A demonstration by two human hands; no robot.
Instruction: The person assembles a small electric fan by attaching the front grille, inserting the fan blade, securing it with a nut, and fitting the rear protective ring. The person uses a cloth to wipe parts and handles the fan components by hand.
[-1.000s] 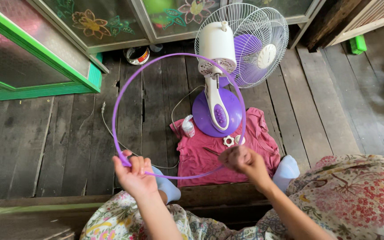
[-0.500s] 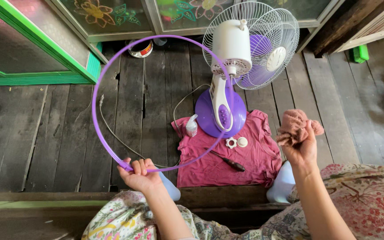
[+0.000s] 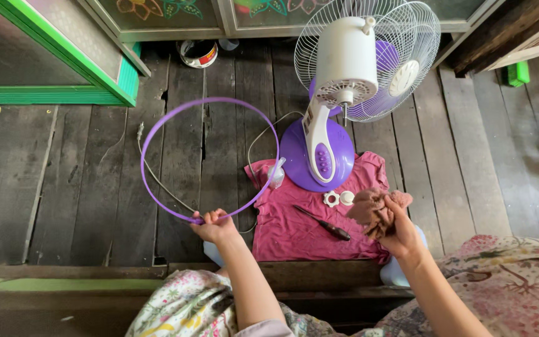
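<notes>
Fingers, left: curled tight round the lower edge of a purple plastic ring [image 3: 157, 128], just left of the frame's centre.
Left hand [image 3: 214, 227]: palm turned down, forearm running from the bottom centre of the frame up to it.
Purple ring: a thin hoop held out over the floorboards, its loop filling the middle left of the frame; its right edge passes in front of a small white spray bottle [image 3: 276, 174].
Fingers, right: bunched round a crumpled pinkish-brown rag [image 3: 371, 210], thumb on top of it.
Right hand [image 3: 397, 229]: lower right of centre, raised above the right edge of a magenta cloth [image 3: 294, 234].
Magenta cloth: spread flat on the boards in the centre of the frame.
On the cloth: a dark-handled screwdriver [image 3: 324, 224] lying aslant, a white toothed fan nut [image 3: 331, 199] and a round white cap [image 3: 347, 198] side by side just above the rag.
Stand fan [image 3: 344, 59]: upper centre right, white motor housing and wire grille, purple blades, its round purple base [image 3: 294, 153] resting on the cloth's top edge.
Cord [image 3: 160, 181]: pale, running over the boards under the ring.
Upper left: a green-framed glass door [image 3: 63, 68].
Top centre: a small open tin [image 3: 198, 52] by the door sill.
Floor [image 3: 63, 187]: dark weathered planks.
Bottom of frame: flowered fabric [image 3: 506, 274] over the person's lap.
</notes>
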